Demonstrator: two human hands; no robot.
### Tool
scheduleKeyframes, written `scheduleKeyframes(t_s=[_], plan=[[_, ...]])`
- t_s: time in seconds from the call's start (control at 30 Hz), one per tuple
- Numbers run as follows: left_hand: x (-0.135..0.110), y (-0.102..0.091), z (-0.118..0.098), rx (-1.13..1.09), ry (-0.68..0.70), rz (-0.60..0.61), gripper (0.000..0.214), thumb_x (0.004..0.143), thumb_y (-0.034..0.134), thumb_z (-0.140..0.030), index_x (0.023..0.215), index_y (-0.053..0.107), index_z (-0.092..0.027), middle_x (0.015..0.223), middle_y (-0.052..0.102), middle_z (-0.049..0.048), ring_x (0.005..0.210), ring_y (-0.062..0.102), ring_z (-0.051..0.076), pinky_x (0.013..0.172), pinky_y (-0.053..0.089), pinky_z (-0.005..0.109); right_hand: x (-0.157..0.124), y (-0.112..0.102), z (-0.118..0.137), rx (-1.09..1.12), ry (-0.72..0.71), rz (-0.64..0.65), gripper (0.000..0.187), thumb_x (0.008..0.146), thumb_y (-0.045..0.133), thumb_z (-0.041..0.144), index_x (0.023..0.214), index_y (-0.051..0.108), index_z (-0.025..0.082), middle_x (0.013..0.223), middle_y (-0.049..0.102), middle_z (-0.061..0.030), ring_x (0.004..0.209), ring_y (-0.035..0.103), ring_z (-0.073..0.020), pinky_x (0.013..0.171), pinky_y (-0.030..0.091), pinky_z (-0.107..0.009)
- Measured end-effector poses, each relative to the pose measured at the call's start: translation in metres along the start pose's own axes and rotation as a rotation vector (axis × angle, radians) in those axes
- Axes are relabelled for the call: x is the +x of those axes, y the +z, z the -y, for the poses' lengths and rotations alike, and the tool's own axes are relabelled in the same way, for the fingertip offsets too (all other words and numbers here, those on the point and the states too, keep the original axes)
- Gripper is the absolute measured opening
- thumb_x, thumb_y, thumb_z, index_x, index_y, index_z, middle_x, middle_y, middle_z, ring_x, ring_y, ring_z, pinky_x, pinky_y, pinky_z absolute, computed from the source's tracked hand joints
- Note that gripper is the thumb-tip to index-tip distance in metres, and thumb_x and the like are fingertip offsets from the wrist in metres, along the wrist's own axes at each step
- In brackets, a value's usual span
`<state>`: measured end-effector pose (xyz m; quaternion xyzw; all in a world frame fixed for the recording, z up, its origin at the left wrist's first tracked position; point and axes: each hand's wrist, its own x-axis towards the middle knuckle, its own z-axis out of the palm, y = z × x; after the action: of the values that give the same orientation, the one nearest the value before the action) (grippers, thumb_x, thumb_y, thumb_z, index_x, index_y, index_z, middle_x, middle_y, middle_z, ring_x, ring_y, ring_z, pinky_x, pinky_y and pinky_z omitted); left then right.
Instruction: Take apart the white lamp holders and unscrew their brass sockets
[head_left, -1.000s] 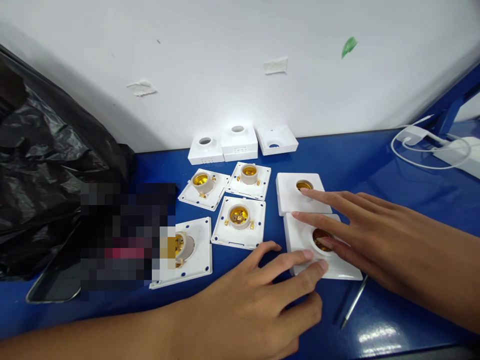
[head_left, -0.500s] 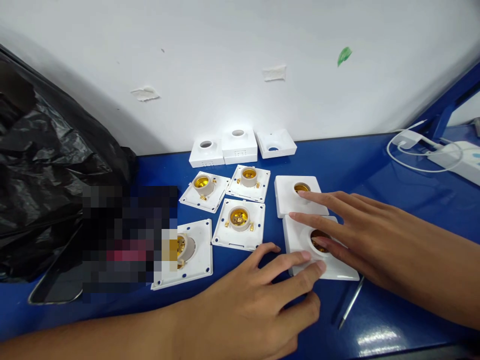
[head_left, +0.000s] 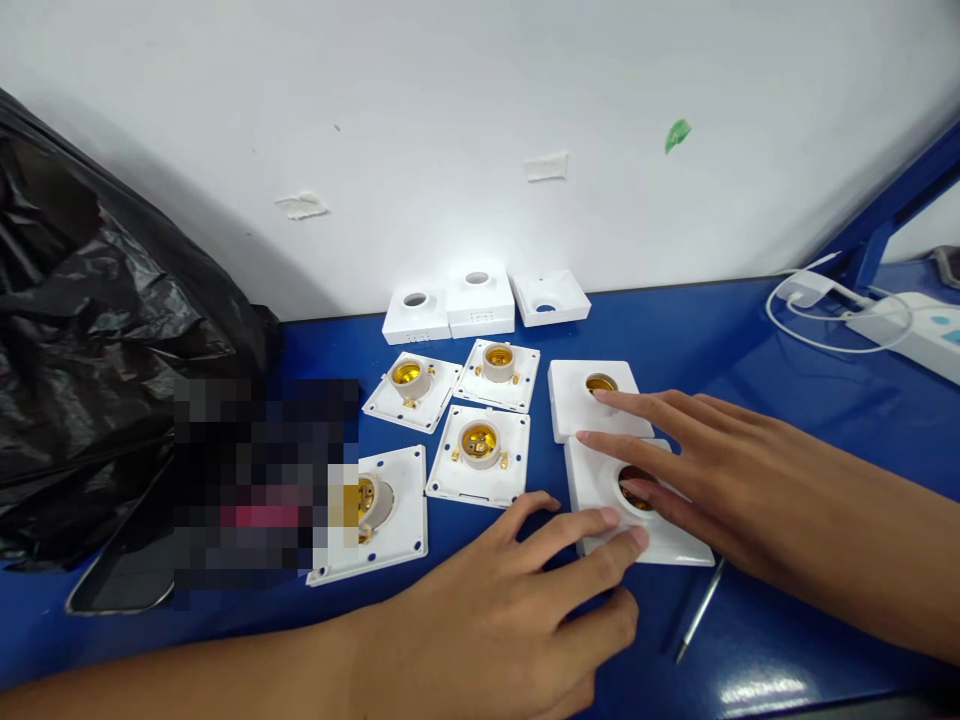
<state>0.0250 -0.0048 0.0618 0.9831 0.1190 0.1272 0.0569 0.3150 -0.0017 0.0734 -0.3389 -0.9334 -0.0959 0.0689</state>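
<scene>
Nearest: left hand (head_left: 525, 590), palm down, fingers spread and bent, gripping nothing; two fingertips on left part of nearer lampholder (head_left: 596, 483), smooth white plastic, square, round socket lined in dark brass. Slim metal rod (head_left: 701, 610) just beside, on glossy blue tabletop (head_left: 660, 680). Right hand (head_left: 720, 450) also spread, thumb at nearer socket's mouth, another fingertip at socket of farther lampholder (head_left: 571, 398), directly behind. Off left: four thin white base plates (head_left: 442, 472), pale collars, shiny gold threaded shells. Farthest: three boxy covers (head_left: 480, 318), round-holed, near white wall (head_left: 420, 120).
</scene>
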Motion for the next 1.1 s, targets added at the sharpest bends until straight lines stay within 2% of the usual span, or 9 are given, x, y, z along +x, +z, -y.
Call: scheduleKeyframes(t_s=[0.07, 0.13, 0.33, 0.43, 0.6, 0.83, 1.03, 1.1], plan=[[0.000, 0.000, 0.000, 0.007, 0.002, -0.003, 0.023, 0.105, 0.064, -0.029, 0.124, 0.071, -0.018, 0.161, 0.054, 0.0096, 0.147, 0.047, 0.028, 0.116, 0.045, 0.043, 0.000, 0.001, -0.004, -0.006, -0.054, 0.093, 0.056, 0.107, 0.051, 0.027, 0.162, 0.045, 0.034, 0.176, 0.038, -0.0030, 0.156, 0.044, -0.0374, 0.114, 0.055, -0.059], [0.000, 0.001, 0.000, 0.011, 0.000, -0.003, 0.023, 0.105, 0.062, -0.029, 0.124, 0.071, -0.018, 0.161, 0.054, 0.0094, 0.147, 0.047, 0.028, 0.117, 0.045, 0.043, 0.000, 0.000, -0.007, -0.014, -0.069, 0.133, 0.057, 0.106, 0.051, 0.026, 0.163, 0.044, 0.034, 0.177, 0.036, -0.0020, 0.158, 0.040, -0.0381, 0.114, 0.054, -0.061], [-0.001, 0.001, 0.001, 0.002, 0.011, -0.007, 0.024, 0.107, 0.059, -0.028, 0.125, 0.071, -0.018, 0.161, 0.054, 0.0096, 0.148, 0.046, 0.028, 0.118, 0.043, 0.044, 0.000, -0.001, -0.006, -0.071, -0.093, 0.135, 0.059, 0.106, 0.052, 0.027, 0.164, 0.042, 0.033, 0.179, 0.029, 0.0010, 0.160, 0.037, -0.0363, 0.114, 0.055, -0.059], [-0.001, 0.000, 0.001, 0.004, 0.000, -0.001, 0.024, 0.109, 0.055, -0.028, 0.125, 0.071, -0.018, 0.162, 0.054, 0.0088, 0.149, 0.045, 0.027, 0.119, 0.041, 0.043, 0.000, 0.000, -0.007, -0.083, -0.092, 0.143, 0.062, 0.105, 0.053, 0.026, 0.165, 0.040, 0.033, 0.180, 0.028, 0.0006, 0.160, 0.037, -0.0362, 0.114, 0.056, -0.059], [0.000, -0.001, 0.000, -0.001, 0.002, 0.000, 0.024, 0.107, 0.058, -0.027, 0.125, 0.070, -0.017, 0.161, 0.054, 0.0095, 0.148, 0.045, 0.028, 0.117, 0.043, 0.045, -0.002, 0.000, -0.004, -0.088, -0.092, 0.154, 0.064, 0.105, 0.052, 0.026, 0.167, 0.037, 0.032, 0.180, 0.027, -0.0017, 0.161, 0.036, -0.0376, 0.113, 0.056, -0.062], [-0.002, 0.000, 0.000, 0.007, 0.018, 0.008, 0.025, 0.109, 0.054, -0.028, 0.126, 0.069, -0.018, 0.162, 0.053, 0.0084, 0.149, 0.043, 0.028, 0.113, 0.044, 0.047, -0.004, -0.005, 0.010, -0.035, 0.004, 0.115, 0.057, 0.109, 0.041, 0.022, 0.165, 0.040, 0.031, 0.178, 0.033, -0.0003, 0.159, 0.039, -0.0392, 0.117, 0.054, -0.065], [-0.003, 0.000, 0.000, 0.021, 0.009, 0.011, 0.024, 0.109, 0.054, -0.028, 0.127, 0.067, -0.020, 0.161, 0.054, 0.0069, 0.149, 0.042, 0.027, 0.114, 0.043, 0.047, -0.007, -0.005, 0.010, 0.077, 0.053, 0.126, 0.056, 0.112, 0.036, 0.029, 0.168, 0.036, 0.036, 0.175, 0.038, 0.0050, 0.158, 0.040, -0.0414, 0.121, 0.049, -0.069], [-0.004, -0.001, 0.000, 0.024, 0.010, 0.011, 0.024, 0.109, 0.055, -0.029, 0.127, 0.067, -0.020, 0.162, 0.054, 0.0066, 0.149, 0.042, 0.027, 0.114, 0.043, 0.047, -0.009, -0.006, 0.010, 0.154, 0.099, 0.069, 0.054, 0.112, 0.039, 0.031, 0.165, 0.041, 0.041, 0.171, 0.045, 0.0075, 0.156, 0.044, -0.0396, 0.123, 0.048, -0.067]])
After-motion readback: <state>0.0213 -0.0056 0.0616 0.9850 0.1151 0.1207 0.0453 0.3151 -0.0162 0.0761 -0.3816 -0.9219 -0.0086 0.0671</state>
